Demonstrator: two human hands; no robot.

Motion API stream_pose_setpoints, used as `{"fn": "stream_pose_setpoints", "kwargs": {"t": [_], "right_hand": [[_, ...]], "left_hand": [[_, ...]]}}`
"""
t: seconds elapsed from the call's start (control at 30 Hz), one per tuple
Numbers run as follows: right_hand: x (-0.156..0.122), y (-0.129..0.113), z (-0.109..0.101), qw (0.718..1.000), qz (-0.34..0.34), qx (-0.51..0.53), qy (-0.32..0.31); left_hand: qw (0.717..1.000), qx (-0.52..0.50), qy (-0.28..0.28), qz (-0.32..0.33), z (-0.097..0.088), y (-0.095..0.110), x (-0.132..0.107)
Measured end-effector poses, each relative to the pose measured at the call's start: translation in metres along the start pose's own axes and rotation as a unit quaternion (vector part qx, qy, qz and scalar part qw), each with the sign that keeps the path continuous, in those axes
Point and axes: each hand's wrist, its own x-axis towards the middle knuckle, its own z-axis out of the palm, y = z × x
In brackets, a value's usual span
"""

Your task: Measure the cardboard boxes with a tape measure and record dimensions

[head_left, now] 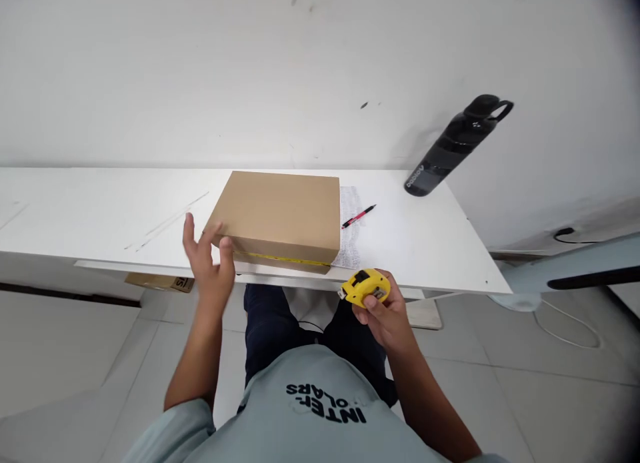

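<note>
A closed brown cardboard box (283, 209) lies on the white table, its front side close to the front edge. A thin yellow strip (280, 257) runs along that front side; I cannot tell whether it joins the tape measure. My left hand (209, 259) is raised at the box's front left corner, fingers spread, with nothing held in it. My right hand (385, 313) is closed around a yellow tape measure (367, 287), just off the table's front edge and right of the box. The tape measure's metal end points left, towards the box.
A sheet of paper with writing (350, 253) lies partly under the box, with a red and black pen (359, 216) on it. A black bottle (455, 146) stands at the back right of the white table (100, 209), near the wall. Another carton (160, 281) is below the table.
</note>
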Motion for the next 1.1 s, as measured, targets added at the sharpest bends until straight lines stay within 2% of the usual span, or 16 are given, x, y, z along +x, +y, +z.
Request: {"fn": "stream_pose_setpoints", "kwargs": {"t": [0.03, 0.07, 0.1, 0.17, 0.23, 0.3, 0.4, 0.47, 0.53, 0.6, 0.67, 0.73, 0.8, 0.9, 0.97, 1.1], "right_hand": [[0.0, -0.005, 0.005, 1.0, -0.005, -0.005, -0.023], [0.0, -0.01, 0.01, 0.999, -0.008, -0.01, -0.046], [-0.001, -0.013, 0.015, 0.998, -0.009, -0.014, -0.068], [-0.003, -0.016, 0.026, 0.994, -0.008, -0.019, -0.109], [-0.006, -0.015, 0.035, 0.99, -0.002, -0.018, -0.141], [-0.009, -0.012, 0.041, 0.987, 0.014, -0.024, -0.159], [-0.013, -0.007, 0.048, 0.985, 0.039, -0.042, -0.16], [-0.016, -0.006, 0.05, 0.985, 0.044, -0.051, -0.156], [-0.018, -0.006, 0.05, 0.986, 0.033, -0.069, -0.149], [-0.016, -0.008, 0.048, 0.988, -0.013, -0.096, -0.118], [-0.008, -0.014, 0.042, 0.988, -0.093, -0.116, -0.052], [0.006, -0.021, 0.033, 0.978, -0.173, -0.115, 0.023], [0.022, -0.03, 0.023, 0.966, -0.222, -0.107, 0.078], [0.043, -0.038, 0.011, 0.954, -0.241, -0.127, 0.125], [0.052, -0.038, 0.008, 0.95, -0.236, -0.148, 0.141], [0.058, -0.026, 0.011, 0.952, -0.229, -0.169, 0.11]], "left_hand": [[0.998, 0.002, 0.033, 0.046, 0.0, 0.014, -0.011], [0.993, -0.005, 0.022, 0.117, 0.0, 0.028, -0.021], [0.98, -0.018, -0.019, 0.199, 0.0, 0.04, -0.03], [0.932, -0.069, -0.107, 0.338, 0.0, 0.06, -0.043], [0.9, -0.122, -0.138, 0.395, 0.0, 0.071, -0.046], [0.902, -0.147, -0.123, 0.387, -0.001, 0.074, -0.044], [0.908, -0.121, -0.111, 0.385, -0.006, 0.067, -0.041], [0.911, -0.079, -0.102, 0.393, -0.007, 0.054, -0.04], [0.925, -0.034, -0.057, 0.374, -0.007, 0.035, -0.036], [0.951, 0.008, 0.029, 0.308, -0.007, 0.009, -0.023], [0.97, 0.056, 0.13, 0.196, -0.011, -0.022, -0.003], [0.971, 0.11, 0.189, 0.093, -0.02, -0.052, 0.021], [0.975, 0.129, 0.176, 0.047, -0.031, -0.076, 0.039], [0.985, 0.142, 0.093, 0.042, -0.039, -0.097, 0.048], [0.988, 0.13, 0.064, 0.053, -0.035, -0.099, 0.041], [0.996, -0.003, 0.079, 0.029, -0.012, -0.083, 0.012]]}}
